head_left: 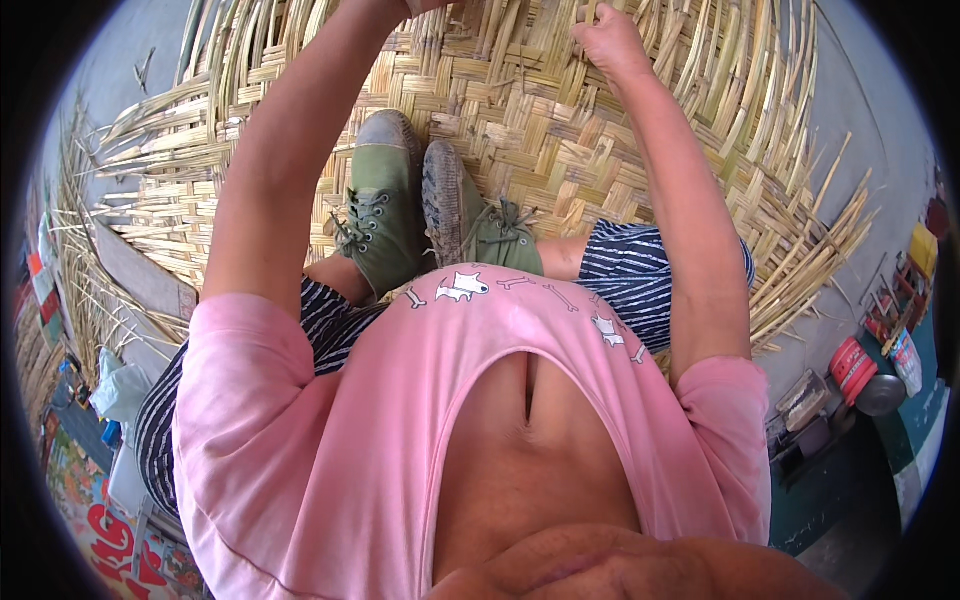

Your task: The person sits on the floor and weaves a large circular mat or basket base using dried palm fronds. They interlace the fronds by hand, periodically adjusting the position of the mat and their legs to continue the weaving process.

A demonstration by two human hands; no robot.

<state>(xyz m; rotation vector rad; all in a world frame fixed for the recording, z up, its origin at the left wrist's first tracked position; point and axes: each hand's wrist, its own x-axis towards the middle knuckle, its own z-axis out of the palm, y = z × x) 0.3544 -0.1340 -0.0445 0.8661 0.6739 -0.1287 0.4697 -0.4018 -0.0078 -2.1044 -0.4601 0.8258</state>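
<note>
Bamboo mat (560,130) under both hands (610,40)

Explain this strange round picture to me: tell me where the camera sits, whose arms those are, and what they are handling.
The camera sits on a person's head and looks straight down, so its wide lens bends everything into a circle. The pink shirt and both arms belong to the wearer. The person squats on a large woven mat of pale flat strips, green shoes planted on it. The right hand is closed in a fist, pressing on the weave at the top. The left hand reaches to the top edge and is mostly cut off, so what it grips cannot be seen. Loose strip ends fan out around the unfinished border. To the right, on the floor, stand a red container and small clutter.
</note>
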